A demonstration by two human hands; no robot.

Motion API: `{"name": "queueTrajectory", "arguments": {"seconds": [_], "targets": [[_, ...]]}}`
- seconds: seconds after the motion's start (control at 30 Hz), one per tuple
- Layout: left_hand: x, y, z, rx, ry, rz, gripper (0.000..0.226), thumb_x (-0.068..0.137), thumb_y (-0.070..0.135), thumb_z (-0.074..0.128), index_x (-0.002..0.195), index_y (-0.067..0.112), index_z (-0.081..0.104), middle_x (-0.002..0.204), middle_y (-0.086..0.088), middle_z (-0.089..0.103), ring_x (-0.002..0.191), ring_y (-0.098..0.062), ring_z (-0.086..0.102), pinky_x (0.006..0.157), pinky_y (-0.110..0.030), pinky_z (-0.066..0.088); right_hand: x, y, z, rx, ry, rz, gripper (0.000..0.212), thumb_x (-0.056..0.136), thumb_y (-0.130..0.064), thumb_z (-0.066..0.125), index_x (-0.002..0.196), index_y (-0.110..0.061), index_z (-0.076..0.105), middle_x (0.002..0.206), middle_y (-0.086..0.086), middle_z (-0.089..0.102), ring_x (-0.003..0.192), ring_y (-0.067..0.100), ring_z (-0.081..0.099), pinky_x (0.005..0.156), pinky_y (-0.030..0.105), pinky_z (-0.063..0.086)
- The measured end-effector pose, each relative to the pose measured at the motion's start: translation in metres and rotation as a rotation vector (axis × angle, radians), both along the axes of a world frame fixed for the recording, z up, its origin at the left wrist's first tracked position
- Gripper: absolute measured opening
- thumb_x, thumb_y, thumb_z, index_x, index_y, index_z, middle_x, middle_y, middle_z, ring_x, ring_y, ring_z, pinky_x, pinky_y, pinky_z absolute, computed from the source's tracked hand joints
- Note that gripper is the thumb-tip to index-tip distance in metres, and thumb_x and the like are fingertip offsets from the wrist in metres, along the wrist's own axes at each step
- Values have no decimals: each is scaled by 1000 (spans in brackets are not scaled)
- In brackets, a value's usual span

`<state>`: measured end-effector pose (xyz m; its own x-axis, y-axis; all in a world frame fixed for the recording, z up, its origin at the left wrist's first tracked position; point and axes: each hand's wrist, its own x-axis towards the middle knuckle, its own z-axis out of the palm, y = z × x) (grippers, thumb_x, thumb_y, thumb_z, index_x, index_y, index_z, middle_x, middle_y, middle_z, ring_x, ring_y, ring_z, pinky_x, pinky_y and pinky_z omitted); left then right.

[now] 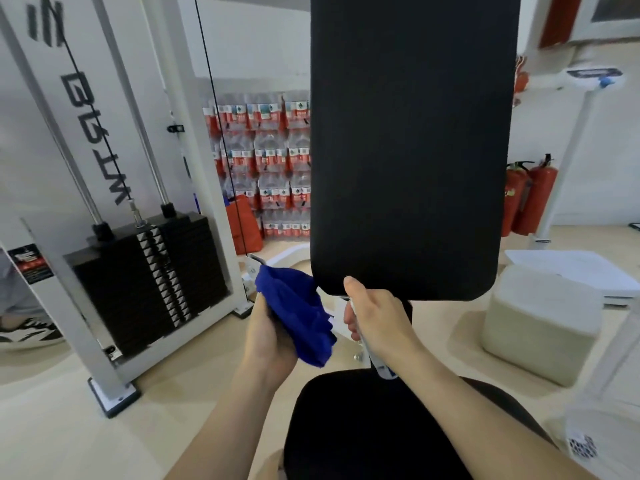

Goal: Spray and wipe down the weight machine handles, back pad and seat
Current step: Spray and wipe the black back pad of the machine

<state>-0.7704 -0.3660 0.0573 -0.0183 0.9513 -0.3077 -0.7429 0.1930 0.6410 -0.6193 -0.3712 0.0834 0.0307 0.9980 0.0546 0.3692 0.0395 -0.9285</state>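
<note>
The left hand (268, 336) grips a bunched, soft blue cloth (297, 317) just below the lower left corner of the matte black, round-cornered back pad (408, 143). The right hand (375, 315) is closed around a slim white spray bottle (381, 367), thumb up against the pad's bottom edge, above the black rounded seat (363, 431).

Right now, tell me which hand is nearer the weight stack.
Left. The left hand, holding the blue cloth, sits just right of the weight stack. The right hand, gripping the spray bottle, is farther right, under the back pad.
</note>
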Motion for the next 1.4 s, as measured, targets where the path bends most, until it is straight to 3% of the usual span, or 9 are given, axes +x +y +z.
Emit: {"name": "queueTrajectory", "arguments": {"seconds": [0.13, 0.37, 0.53, 0.7, 0.9, 1.1, 1.2, 1.33, 1.4], "targets": [[2, -7, 5, -25, -60, 32, 33, 93, 48, 48, 103, 18, 58, 86, -3, 62, 75, -16, 54, 71, -33, 41, -3, -1, -4, 63, -85, 32, 56, 96, -40, 42, 56, -5, 59, 46, -4, 56, 56, 18, 58, 73, 47, 55], [12, -12, 13, -4, 32, 19, 36, 94, 50, 45, 105, 18, 58, 100, -6, 64, 85, -22, 57, 73, -36, 42, 6, 2, -6, 11, -55, 17, 56, 97, -47, 42, 57, -13, 63, 51, -5, 62, 60, 14, 62, 75, 42, 57], [32, -4, 29, -7, 155, 80, 24, 96, 41, 49, 99, 19, 57, 97, -7, 62, 84, -21, 58, 74, -37, 45, 27, 7, -6, -108, 64, -14, 58, 97, -54, 40, 67, -10, 64, 80, 8, 72, 80, 22, 69, 83, 37, 52], [71, 19, 40, 153, 706, 236, 16, 100, 33, 40, 88, 33, 49, 92, 1, 58, 89, -20, 57, 86, -41, 45, 46, 11, -2, -266, 193, 19, 64, 96, -56, 38, 64, -6, 62, 76, 13, 76, 83, 27, 72, 86, 36, 50], [74, 27, 25, 174, 1052, 283, 27, 102, 24, 37, 77, 17, 45, 69, -4, 53, 69, -24, 54, 66, -37, 42, 48, 7, -8, -171, 306, -58, 63, 98, -51, 39, 62, -3, 57, 55, 11, 59, 55, 23, 58, 64, 33, 52], [16, 11, 59, 192, 2155, -59, 22, 94, 29, 50, 78, 15, 48, 73, -2, 55, 60, -17, 48, 62, -33, 38, 49, 7, -13, -105, 290, -24, 59, 99, -48, 38, 64, -5, 59, 45, 2, 57, 52, 21, 58, 68, 38, 52], [-3, 11, 91, 152, 2421, -224, 26, 89, 44, 53, 89, 18, 60, 76, 2, 60, 70, -17, 59, 62, -32, 47, 51, 8, -16, -72, 308, -24, 60, 99, -47, 38, 61, -6, 58, 47, 4, 58, 53, 22, 58, 67, 38, 52], [-9, 14, 110, 363, 2486, 394, 32, 81, 50, 58, 94, 20, 58, 109, -5, 50, 104, -27, 47, 86, -45, 40, 54, 7, -14, -46, 301, -23, 60, 101, -45, 36, 61, -5, 57, 50, 8, 58, 51, 20, 57, 62, 33, 51], [4, 24, 109, 411, 2515, 469, 39, 79, 49, 62, 105, 20, 57, 119, -11, 44, 109, -33, 42, 87, -48, 38, 57, 7, -11, -66, 299, -38, 59, 100, -46, 36, 66, -3, 58, 55, 9, 58, 52, 19, 57, 56, 28, 48]]}}
